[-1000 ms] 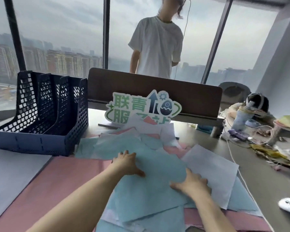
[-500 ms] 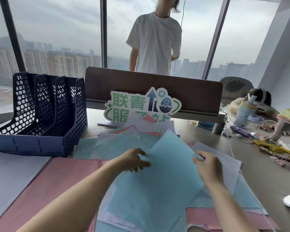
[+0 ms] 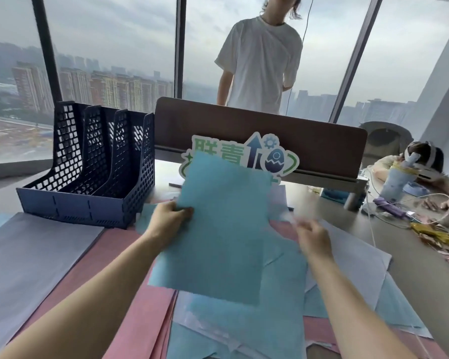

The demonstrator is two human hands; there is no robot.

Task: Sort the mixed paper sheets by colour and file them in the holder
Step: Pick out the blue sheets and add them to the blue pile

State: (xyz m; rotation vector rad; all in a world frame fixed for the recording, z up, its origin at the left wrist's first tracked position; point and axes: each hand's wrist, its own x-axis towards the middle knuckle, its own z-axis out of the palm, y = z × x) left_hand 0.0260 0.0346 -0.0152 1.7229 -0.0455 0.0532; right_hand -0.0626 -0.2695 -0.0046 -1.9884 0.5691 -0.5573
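- Your left hand (image 3: 169,222) pinches the left edge of a blue sheet (image 3: 219,229) and holds it up off the pile, so you can take that one colour away from the others.
- Your right hand (image 3: 312,238) is blurry. I cannot tell if it holds anything.
- The mixed pile (image 3: 246,317) of blue, pink and pale sheets lies in the middle of the tabletop (image 3: 412,275).
- The holder (image 3: 94,172) stands near the far left edge, its slots open and near enough to reach.
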